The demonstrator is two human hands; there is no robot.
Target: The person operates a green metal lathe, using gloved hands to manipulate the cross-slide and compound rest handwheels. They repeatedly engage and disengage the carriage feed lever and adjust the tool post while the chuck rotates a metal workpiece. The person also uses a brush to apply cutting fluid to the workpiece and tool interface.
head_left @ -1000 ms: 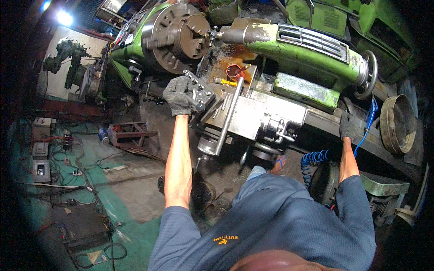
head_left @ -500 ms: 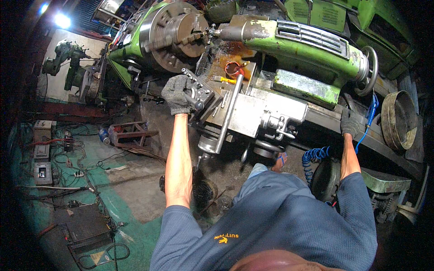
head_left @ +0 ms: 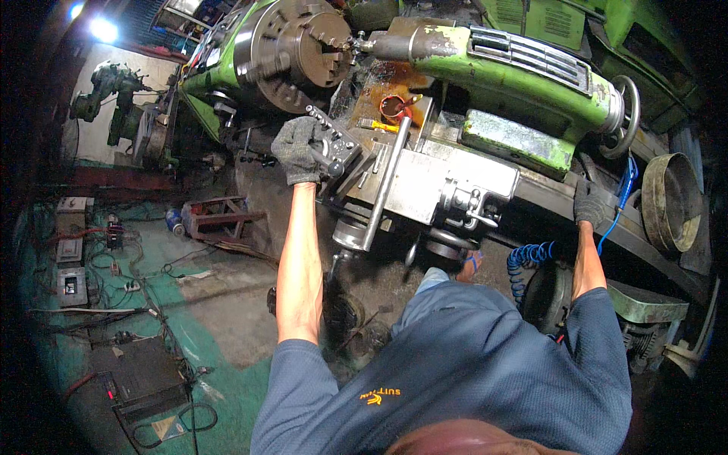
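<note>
My left hand point(head_left: 296, 150), in a grey knit glove, is curled against the tool post point(head_left: 337, 148) of a green lathe. A lever with a dark ball knob point(head_left: 334, 168) sticks out beside it; the palm side is hidden. My right hand point(head_left: 588, 202), gloved alike, lies over the lathe bed rail point(head_left: 546, 189) with fingers extended, to the right of the tailstock. The big lathe chuck point(head_left: 292, 57) looks streaked at its rim. Facing its jaws is the tailstock point(head_left: 436, 49). A metal pipe point(head_left: 387, 186) lies slantwise across the carriage point(head_left: 413, 189).
A red-rimmed pot point(head_left: 392, 108) and a yellow-handled brush point(head_left: 377, 125) sit behind the carriage. On the right are a tailstock handwheel point(head_left: 623, 117), a round metal pan point(head_left: 672, 201) and a coiled blue air hose point(head_left: 527, 259). Cables and boxes point(head_left: 73, 284) lie on the left floor.
The chuck's jaws stand at a different angle, so it has turned. The view has shifted slightly. Both my hands keep their places at the tool post and the bed rail.
</note>
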